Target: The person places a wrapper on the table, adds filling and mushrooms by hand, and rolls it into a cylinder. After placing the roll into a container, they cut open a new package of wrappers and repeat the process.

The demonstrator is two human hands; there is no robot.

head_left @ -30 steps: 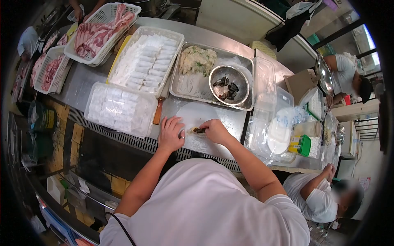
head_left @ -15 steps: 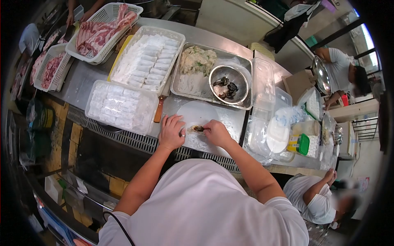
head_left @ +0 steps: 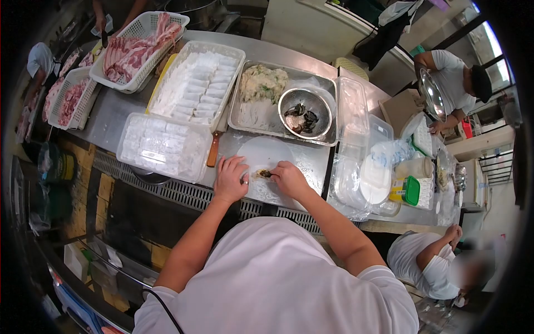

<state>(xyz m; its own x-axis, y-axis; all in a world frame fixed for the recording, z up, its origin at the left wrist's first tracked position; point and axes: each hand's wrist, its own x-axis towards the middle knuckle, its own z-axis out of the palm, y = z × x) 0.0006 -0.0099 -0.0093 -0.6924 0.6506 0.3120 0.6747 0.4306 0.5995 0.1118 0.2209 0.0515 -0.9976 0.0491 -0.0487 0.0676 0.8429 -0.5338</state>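
Note:
A thin, whitish round wrapper [head_left: 266,151] lies flat on the steel table in front of me. On its near part sits a small smear of pale filling [head_left: 257,174]. My right hand [head_left: 286,181] pinches a dark slice of food [head_left: 266,173] against that filling. To the left, my left hand [head_left: 231,181] rests with its fingers stretched out at the wrapper's left edge. Beyond the wrapper, a steel bowl [head_left: 283,119] of dark slices stands in a metal tray [head_left: 236,114], beside a mound of pale filling with green bits [head_left: 261,83].
White rolls lie in a plastic tub [head_left: 236,61]; a lidded tub [head_left: 161,147] stands nearer. A wooden knife handle [head_left: 213,149] lies beside it. Raw meat fills white baskets [head_left: 181,30] at far left. Plastic containers [head_left: 374,181] crowd the right. Co-workers stand around.
My right hand has shifted slightly left, bringing the dark slice over the filling. My left hand stays in place. A co-worker at upper right has moved a little, and the view has shifted slightly.

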